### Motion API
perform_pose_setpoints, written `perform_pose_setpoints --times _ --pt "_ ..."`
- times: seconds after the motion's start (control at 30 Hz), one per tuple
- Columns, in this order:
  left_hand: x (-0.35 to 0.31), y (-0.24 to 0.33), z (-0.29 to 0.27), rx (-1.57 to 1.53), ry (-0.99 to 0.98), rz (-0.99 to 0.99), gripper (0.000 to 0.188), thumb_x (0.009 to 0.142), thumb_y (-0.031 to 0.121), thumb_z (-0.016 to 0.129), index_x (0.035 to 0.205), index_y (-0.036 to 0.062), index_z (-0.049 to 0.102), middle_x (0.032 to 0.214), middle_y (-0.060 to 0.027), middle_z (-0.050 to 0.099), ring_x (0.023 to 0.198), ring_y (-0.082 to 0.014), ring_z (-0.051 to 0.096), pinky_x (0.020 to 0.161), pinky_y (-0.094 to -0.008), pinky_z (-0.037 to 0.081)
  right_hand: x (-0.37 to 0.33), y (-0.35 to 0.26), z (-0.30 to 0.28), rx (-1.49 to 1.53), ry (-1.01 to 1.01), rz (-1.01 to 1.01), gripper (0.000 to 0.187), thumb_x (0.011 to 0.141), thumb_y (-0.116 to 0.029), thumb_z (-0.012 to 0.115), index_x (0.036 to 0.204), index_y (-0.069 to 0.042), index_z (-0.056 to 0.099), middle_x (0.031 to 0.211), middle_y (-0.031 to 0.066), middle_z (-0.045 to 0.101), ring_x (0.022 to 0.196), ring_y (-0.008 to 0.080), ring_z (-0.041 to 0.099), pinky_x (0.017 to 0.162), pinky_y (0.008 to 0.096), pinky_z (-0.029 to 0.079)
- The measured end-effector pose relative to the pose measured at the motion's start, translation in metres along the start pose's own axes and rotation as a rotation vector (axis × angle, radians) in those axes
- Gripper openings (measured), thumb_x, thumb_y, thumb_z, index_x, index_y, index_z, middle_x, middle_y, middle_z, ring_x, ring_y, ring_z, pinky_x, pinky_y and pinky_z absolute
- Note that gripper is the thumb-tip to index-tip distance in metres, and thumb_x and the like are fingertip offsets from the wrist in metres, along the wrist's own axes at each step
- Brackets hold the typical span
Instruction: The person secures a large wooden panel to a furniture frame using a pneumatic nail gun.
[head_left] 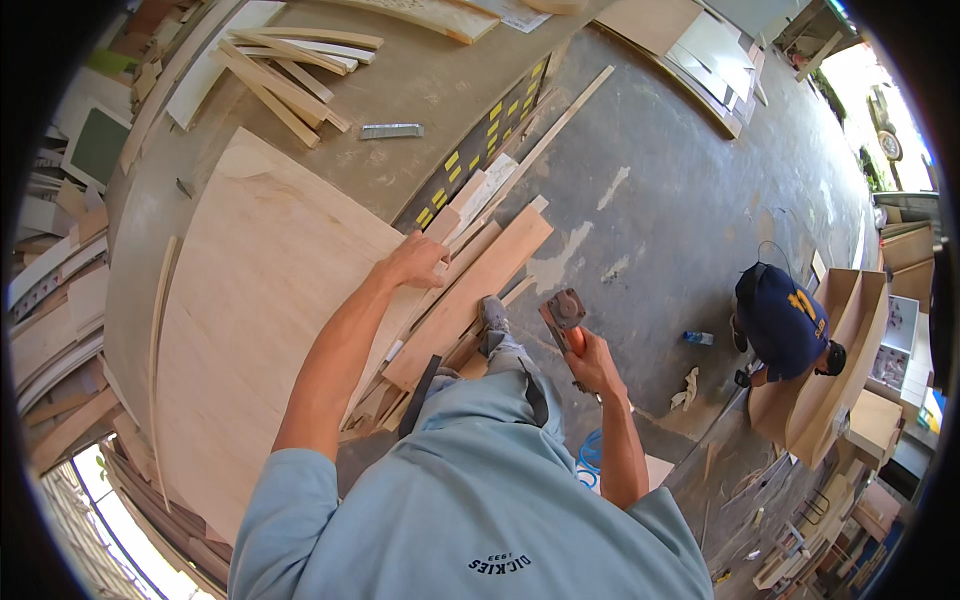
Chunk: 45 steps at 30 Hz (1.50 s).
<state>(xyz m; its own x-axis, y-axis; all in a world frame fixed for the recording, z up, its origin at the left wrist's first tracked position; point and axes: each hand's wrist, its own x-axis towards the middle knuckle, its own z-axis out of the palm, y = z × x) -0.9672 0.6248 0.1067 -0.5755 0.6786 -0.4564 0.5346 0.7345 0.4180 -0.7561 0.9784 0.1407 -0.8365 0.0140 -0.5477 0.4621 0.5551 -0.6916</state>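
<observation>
My right hand (597, 366) is wrapped round the orange handle of a nail gun (565, 318), its grey head with a round cap pointing away from me over the floor. At the edge of a large pale plywood sheet (270, 300), my left hand (414, 261) has its fingers curled in; whatever they hold, if anything, is hidden. Just right of that hand lean several long boards, the widest a reddish-brown plank (470, 300). A silvery strip of nails or staples (392, 131) lies on the worktable (370, 185) beyond the sheet.
Wood strips (285, 75) are piled on the far left of the worktable. To the right, a person in a dark shirt (785, 315) bends over a wooden shelf unit (825, 370). A blue can (698, 338) lies on the floor. A blue hose (590, 452) shows near my right forearm.
</observation>
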Motion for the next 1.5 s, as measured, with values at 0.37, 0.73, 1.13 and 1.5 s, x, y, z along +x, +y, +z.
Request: perform_pose_setpoints --times 0.37,0.73,1.13,1.5 --pt "-0.009 0.012 -0.005 -0.003 0.070 0.008 0.045 0.062 0.034 0.076 0.097 0.0078 0.068 0.081 -0.0167 0.068 0.090 -0.0326 0.064 0.091 -0.0409 0.036 0.049 -0.086 0.000 0.138 -0.197 -0.176 0.044 0.074 -0.012 0.060 0.115 0.004 0.059 0.066 0.0135 0.054 0.059 0.0214 0.058 0.059 0.0377 0.047" --pt "-0.007 -0.001 0.009 -0.130 0.127 0.072 0.049 0.056 0.027 0.083 0.100 0.0125 0.068 0.085 -0.0109 0.070 0.093 -0.0292 0.063 0.094 -0.0414 0.031 0.072 -0.177 -0.009 0.138 -0.419 -0.152 0.042 0.076 -0.011 0.058 0.116 0.004 0.058 0.055 0.0043 0.054 0.041 0.0123 0.051 0.038 0.0303 0.040" --pt "-0.002 -0.004 0.019 -0.192 0.284 0.135 0.054 0.051 0.023 0.083 0.102 0.0199 0.065 0.088 -0.0044 0.070 0.093 -0.0269 0.062 0.089 -0.0421 0.030 0.086 -0.187 0.002 0.048 -0.469 -0.168 0.037 0.079 -0.013 0.056 0.112 0.002 0.060 0.053 0.0057 0.055 0.039 0.0141 0.052 0.037 0.0307 0.039" --pt "0.005 -0.014 0.038 -0.070 0.375 0.141 0.043 0.050 0.026 0.081 0.089 0.0164 0.066 0.075 -0.0048 0.068 0.081 -0.0273 0.063 0.085 -0.0404 0.032 0.088 -0.188 0.009 0.061 -0.452 -0.215 0.032 0.079 -0.013 0.056 0.107 0.002 0.060 0.053 0.0064 0.056 0.039 0.0146 0.053 0.037 0.0312 0.040"
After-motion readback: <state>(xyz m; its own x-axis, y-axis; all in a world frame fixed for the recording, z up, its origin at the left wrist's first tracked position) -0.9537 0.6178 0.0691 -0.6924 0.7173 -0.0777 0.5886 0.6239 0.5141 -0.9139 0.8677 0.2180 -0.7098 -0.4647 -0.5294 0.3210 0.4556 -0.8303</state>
